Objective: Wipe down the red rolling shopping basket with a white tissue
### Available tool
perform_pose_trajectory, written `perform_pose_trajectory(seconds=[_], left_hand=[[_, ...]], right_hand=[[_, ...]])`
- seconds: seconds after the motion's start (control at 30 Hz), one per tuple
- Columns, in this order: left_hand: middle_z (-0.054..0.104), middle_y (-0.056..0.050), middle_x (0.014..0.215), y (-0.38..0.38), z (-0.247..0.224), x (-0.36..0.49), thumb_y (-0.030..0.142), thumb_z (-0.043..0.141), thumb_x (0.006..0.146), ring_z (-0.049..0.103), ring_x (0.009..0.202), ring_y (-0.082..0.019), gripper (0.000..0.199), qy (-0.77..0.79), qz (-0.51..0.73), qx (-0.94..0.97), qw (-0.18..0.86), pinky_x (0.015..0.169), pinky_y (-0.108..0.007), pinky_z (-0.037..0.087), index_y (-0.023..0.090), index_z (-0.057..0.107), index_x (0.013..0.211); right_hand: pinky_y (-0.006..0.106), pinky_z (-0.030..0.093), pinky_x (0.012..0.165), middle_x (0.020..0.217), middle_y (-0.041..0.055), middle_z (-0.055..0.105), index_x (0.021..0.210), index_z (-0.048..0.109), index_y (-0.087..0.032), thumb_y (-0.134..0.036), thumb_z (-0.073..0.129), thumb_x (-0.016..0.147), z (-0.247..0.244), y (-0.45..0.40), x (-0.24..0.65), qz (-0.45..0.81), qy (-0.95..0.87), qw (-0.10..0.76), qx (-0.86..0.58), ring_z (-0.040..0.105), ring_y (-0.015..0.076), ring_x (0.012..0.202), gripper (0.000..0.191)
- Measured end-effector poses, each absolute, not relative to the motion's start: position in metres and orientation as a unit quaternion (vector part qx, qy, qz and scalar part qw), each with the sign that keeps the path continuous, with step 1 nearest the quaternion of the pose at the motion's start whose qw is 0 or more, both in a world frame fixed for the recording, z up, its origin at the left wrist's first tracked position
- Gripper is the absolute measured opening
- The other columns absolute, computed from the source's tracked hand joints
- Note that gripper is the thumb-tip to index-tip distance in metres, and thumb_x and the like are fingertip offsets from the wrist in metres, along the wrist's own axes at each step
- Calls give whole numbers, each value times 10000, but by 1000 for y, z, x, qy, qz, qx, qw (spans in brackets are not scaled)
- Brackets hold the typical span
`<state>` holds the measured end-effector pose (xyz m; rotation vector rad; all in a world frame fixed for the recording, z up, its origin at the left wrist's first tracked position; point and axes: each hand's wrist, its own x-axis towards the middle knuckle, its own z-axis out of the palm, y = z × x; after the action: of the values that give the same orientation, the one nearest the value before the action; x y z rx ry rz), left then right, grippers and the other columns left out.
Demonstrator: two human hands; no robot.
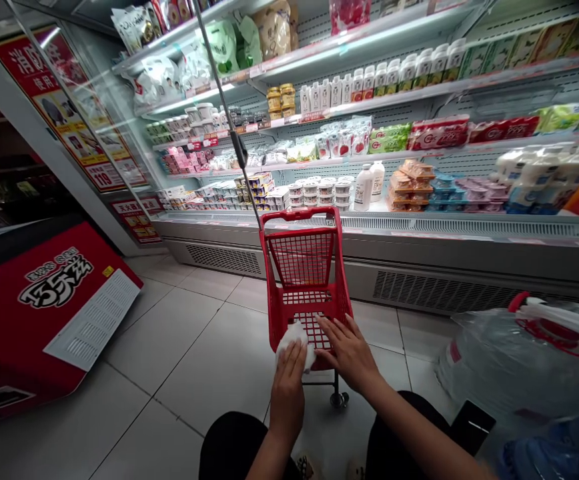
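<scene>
A small red shopping cart [303, 293] stands in front of me, its basket of red plastic grid. My left hand [290, 380] presses a crumpled white cloth [297, 340] against the cart's near left part, fingers together over it. My right hand [345, 350] lies on the near right edge of the cart, fingers spread, with nothing held. Below the basket a caster wheel [339, 399] shows.
Behind the cart runs a refrigerated shelf [419, 233] with bottles, cups and packs. A red freezer chest [64, 293] is at left. Large clear water bottles [499, 353] and a dark phone [472, 427] are at right. My knees frame the lower middle.
</scene>
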<state>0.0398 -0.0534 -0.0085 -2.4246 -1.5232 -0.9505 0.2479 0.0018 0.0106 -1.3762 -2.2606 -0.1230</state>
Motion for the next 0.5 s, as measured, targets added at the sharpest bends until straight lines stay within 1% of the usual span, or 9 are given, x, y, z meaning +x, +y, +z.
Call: perform_pose_trajectory(seconds=[0.07, 0.13, 0.23, 0.27, 0.33, 0.4, 0.43, 0.5], left_hand=[[518, -79, 1587, -51, -8, 42, -49, 302, 931, 455, 1490, -217, 821, -493, -305, -810, 86, 1212, -516, 459, 289, 174, 1667], [526, -84, 1578, -51, -7, 39, -40, 308, 940, 469, 1479, -220, 807, -487, -295, -816, 103, 1200, -514, 473, 275, 162, 1669], [522, -61, 1583, -54, -5, 21, -49, 310, 933, 442, 1497, -203, 801, -468, -273, -832, 123, 1223, -478, 444, 275, 211, 1659], [522, -51, 1583, -54, -4, 12, -61, 303, 925, 429, 1505, -192, 809, -457, -266, -839, 129, 1234, -460, 428, 278, 229, 1655], [523, -33, 1583, -53, -2, -4, -86, 284, 901, 406, 1517, -169, 835, -439, -258, -850, 132, 1251, -429, 398, 283, 248, 1650], [518, -30, 1589, -48, 0, -20, -84, 286, 900, 394, 1524, -158, 835, -437, -258, -852, 127, 1258, -420, 383, 286, 250, 1649], [511, -33, 1594, -43, 1, -26, -72, 293, 911, 389, 1527, -159, 823, -441, -260, -850, 121, 1259, -425, 380, 288, 247, 1649], [492, -39, 1610, -33, 3, -39, -42, 306, 940, 372, 1537, -169, 788, -455, -264, -844, 105, 1260, -454, 376, 299, 245, 1649]], right_hand=[[590, 235, 1258, 1592, 42, 510, 1685, 104, -317, -478, 466, 1063, 14, -7, 235, -40, -834, 234, -498, 482, 337, 1453, 738], [588, 257, 1252, 1621, -4, 468, 1680, 103, -354, -469, 467, 1060, 21, -9, 231, -28, -859, 221, -461, 385, 349, 1515, 728], [597, 267, 1255, 1656, -44, 406, 1674, 128, -376, -618, 511, 1012, 38, 7, 245, -6, -894, 200, -401, 215, 365, 1583, 802], [600, 260, 1260, 1661, -39, 398, 1673, 134, -373, -651, 508, 1002, 43, 16, 252, 0, -900, 192, -390, 197, 358, 1589, 817], [586, 248, 1269, 1664, -23, 397, 1671, 143, -375, -650, 472, 1020, 52, 32, 263, 11, -910, 173, -378, 231, 322, 1584, 780], [557, 266, 1264, 1682, 0, 366, 1666, 172, -384, -658, 462, 1021, 55, 43, 267, 19, -916, 160, -366, 287, 296, 1568, 758], [551, 279, 1257, 1698, 14, 333, 1663, 194, -387, -691, 484, 997, 55, 44, 266, 21, -918, 159, -363, 301, 299, 1562, 788], [565, 289, 1246, 1728, 45, 252, 1660, 231, -372, -789, 560, 898, 52, 43, 259, 17, -918, 168, -360, 293, 336, 1561, 928]])
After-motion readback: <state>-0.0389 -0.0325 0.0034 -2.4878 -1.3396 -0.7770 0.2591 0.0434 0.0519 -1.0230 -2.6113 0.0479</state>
